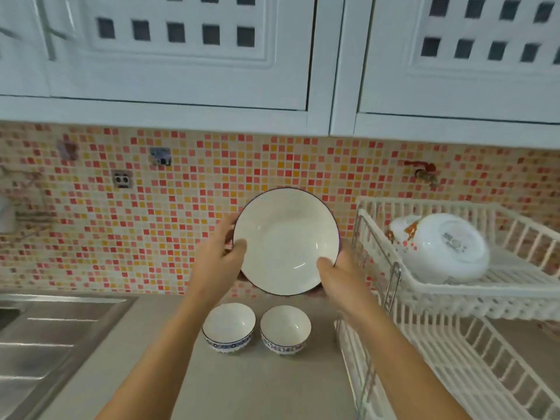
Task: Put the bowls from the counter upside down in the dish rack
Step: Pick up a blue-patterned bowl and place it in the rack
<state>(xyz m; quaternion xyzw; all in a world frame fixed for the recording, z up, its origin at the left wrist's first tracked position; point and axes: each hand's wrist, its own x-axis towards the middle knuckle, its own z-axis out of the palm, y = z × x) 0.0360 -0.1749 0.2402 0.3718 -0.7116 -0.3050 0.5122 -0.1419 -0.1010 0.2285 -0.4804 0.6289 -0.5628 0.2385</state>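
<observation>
I hold a large white bowl [286, 241] with a dark rim up in the air, its inside tilted toward me, left of the white dish rack [391, 237]. My left hand [219, 257] grips its left rim and my right hand [341, 275] grips its lower right rim. Below it, two small white bowls with blue patterned bands stand upright on the grey counter [242, 383]: one on the left [228, 327], one on the right [285, 328]. In the rack's upper tier a big white bowl [451, 248] lies upside down, tilted against another dish [401, 228].
The rack has a lower tier [472, 368] of white bars at the right. A steel sink and drainboard [45, 334] lie at the left. A mosaic-tiled wall [151, 222] rises behind the counter, with white cupboards [181, 56] above and a tap [424, 174] over the rack.
</observation>
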